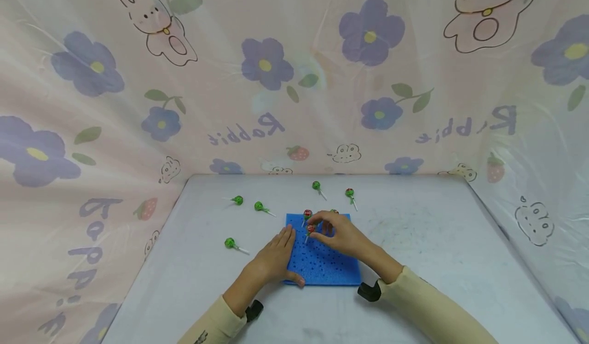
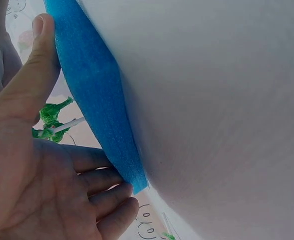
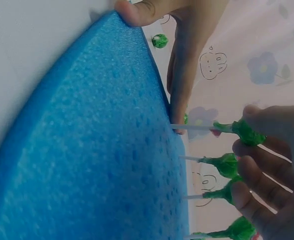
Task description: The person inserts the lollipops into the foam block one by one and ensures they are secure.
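A blue foam block [image 1: 322, 267] with many small holes lies on the white table. My left hand [image 1: 274, 256] presses along its left side, fingers straight, thumb at the front edge. Over the upper part of the block, my right hand [image 1: 344, 235] pinches a lollipop [image 1: 311, 228] in a green and red wrapper by its head. In the right wrist view this lollipop's [image 3: 249, 134] white stick reaches the foam; whether it sits in a hole I cannot tell. Several others, such as one lollipop [image 3: 226, 165], stand in the foam beside the right fingers, partly hidden by them.
Loose green-wrapped lollipops lie around the block: one lollipop [image 1: 230, 243] at left, two more [image 1: 259, 206] at back left, and another pair [image 1: 316, 185] behind. A patterned curtain [image 1: 313, 109] encloses the table [image 1: 428, 252] at the back and sides.
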A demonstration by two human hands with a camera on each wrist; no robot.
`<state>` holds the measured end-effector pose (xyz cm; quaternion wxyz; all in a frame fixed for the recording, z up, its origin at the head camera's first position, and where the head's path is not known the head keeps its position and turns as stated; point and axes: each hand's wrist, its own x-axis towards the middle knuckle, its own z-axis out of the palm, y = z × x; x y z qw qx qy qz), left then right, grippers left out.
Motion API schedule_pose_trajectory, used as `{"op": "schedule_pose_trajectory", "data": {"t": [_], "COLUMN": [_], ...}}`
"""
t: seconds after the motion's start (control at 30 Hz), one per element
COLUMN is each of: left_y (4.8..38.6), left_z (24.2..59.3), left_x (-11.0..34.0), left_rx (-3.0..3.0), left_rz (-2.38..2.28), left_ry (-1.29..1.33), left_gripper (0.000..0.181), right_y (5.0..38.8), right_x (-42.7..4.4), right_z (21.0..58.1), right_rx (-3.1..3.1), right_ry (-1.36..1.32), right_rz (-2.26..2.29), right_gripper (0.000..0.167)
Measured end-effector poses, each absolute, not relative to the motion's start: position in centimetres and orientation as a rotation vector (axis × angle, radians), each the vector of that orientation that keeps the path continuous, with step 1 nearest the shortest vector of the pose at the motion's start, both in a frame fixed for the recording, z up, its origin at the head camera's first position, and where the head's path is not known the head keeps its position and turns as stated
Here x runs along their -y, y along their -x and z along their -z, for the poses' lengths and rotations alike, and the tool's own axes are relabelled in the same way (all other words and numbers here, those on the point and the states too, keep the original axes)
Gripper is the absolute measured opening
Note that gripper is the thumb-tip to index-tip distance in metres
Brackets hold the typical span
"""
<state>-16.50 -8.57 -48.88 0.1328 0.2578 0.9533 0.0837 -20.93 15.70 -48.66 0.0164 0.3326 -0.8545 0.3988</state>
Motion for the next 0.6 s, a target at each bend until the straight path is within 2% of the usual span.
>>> {"op": "schedule_pose_trajectory", "data": {"t": [0.2, 0.6], "left_y": [16.59, 16.57], "left_z": [48.86, 48.90], "left_x": [8.57, 8.61], "left_rx": [-2.763, -2.762], "left_rz": [-0.227, -0.227], "left_ry": [-0.753, -0.750], "left_gripper": [0.130, 0.130], "right_y": [21.06, 21.05], "right_x": [-15.28, -14.68], "right_z": [48.81, 48.97], "right_rx": [2.661, 2.675], "right_ry": [-1.024, -1.062], "right_rz": [-1.246, -1.227], "right_gripper": [0.037, 0.032]}}
